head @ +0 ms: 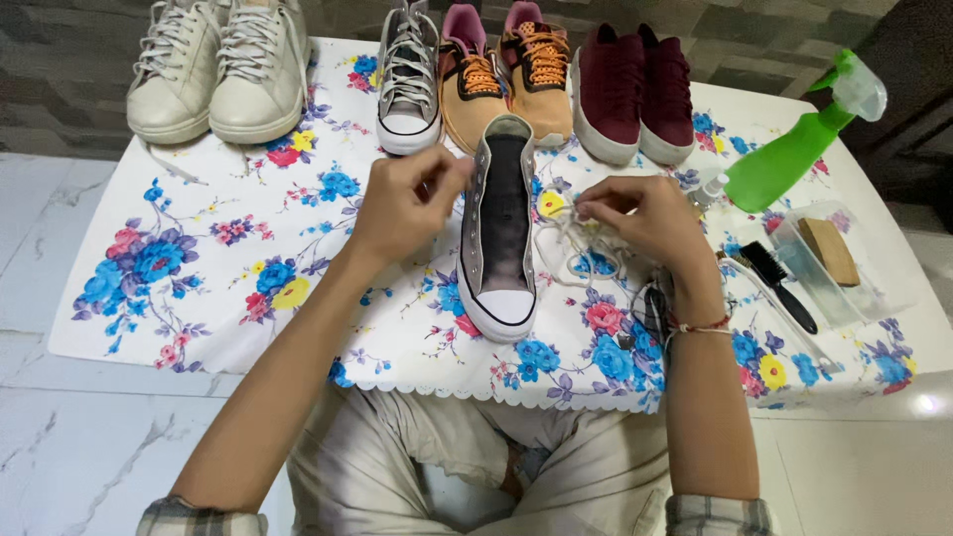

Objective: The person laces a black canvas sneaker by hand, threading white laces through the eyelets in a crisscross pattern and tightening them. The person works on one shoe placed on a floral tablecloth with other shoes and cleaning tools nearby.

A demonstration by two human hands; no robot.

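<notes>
The grey shoe [498, 233] lies between both hands: left hand [402, 203] pinches its upper edge, right hand [645, 220], just beside it, grips the white lace [568, 238]

Bright, even light with soft shadows; a glare spot on the floor [928, 405] at right; slight edge distortion

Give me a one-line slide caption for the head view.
Left hand grips an unlaced grey sneaker; right hand holds its white lace on a floral cloth.
</notes>
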